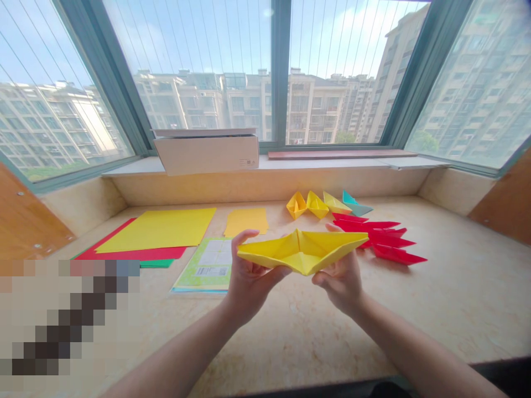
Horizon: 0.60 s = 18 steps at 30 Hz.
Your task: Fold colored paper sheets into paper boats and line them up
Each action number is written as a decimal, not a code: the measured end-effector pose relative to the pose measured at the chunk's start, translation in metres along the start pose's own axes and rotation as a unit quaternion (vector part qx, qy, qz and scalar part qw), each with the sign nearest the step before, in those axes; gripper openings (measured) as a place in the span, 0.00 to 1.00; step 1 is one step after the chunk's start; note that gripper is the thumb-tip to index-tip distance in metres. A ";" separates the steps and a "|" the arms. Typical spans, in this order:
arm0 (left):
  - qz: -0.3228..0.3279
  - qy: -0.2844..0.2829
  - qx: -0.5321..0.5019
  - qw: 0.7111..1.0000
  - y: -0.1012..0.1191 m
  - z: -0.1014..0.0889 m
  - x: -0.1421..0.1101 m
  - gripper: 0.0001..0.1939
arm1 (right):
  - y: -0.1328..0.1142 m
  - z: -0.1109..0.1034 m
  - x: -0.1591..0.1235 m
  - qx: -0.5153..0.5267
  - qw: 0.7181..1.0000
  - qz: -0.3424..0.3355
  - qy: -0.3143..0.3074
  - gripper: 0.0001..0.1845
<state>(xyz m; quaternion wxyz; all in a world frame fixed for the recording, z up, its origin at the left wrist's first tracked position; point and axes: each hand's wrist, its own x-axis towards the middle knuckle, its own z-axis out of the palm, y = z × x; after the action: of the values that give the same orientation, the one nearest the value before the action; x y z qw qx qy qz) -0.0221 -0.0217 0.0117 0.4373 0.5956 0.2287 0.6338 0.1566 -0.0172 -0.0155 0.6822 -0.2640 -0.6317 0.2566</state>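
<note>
A yellow folded paper boat is held up in front of me above the marble sill, gripped by both hands. My left hand pinches its left half, thumb on the near side and fingers behind. My right hand holds its right half from below, fingers closed on the paper. The boat is level, with its pointed ends out to the left and right.
Flat yellow, red and green sheets lie at the left, with a paper packet and a smaller yellow sheet beside them. Finished yellow boats, a teal one and red ones sit behind. A cardboard box rests on the window ledge.
</note>
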 end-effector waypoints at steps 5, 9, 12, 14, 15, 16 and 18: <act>-0.038 0.005 0.006 0.999 0.004 -0.002 0.002 0.44 | 0.000 -0.001 0.002 0.027 0.998 0.049 -0.020 0.42; -0.056 -0.019 -0.031 0.998 0.005 -0.005 0.005 0.49 | -0.001 -0.006 0.010 0.022 0.996 0.053 -0.068 0.28; -0.062 -0.056 -0.060 0.995 0.003 -0.008 0.007 0.48 | 0.002 -0.009 0.011 0.030 0.996 0.048 -0.072 0.27; -0.064 -0.093 -0.064 0.992 0.001 -0.011 0.005 0.44 | 0.005 -0.009 0.009 0.024 0.994 0.055 -0.091 0.29; -0.065 -0.112 -0.065 0.990 -0.001 -0.012 0.005 0.42 | 0.006 -0.009 0.008 0.013 0.992 0.060 -0.111 0.30; -0.066 -0.131 -0.066 0.987 -0.003 -0.013 0.003 0.41 | 0.008 -0.008 0.007 0.000 0.990 0.062 -0.130 0.31; -0.062 -0.152 -0.064 0.984 -0.006 -0.015 0.002 0.38 | 0.010 -0.007 0.006 -0.026 0.988 0.058 -0.143 0.34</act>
<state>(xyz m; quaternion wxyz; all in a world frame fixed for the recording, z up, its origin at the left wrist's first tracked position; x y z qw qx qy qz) -0.0346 -0.0132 0.0051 0.5429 0.6407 0.1551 0.5203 0.1639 -0.0063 -0.0185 0.5615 -0.2785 -0.7132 0.3141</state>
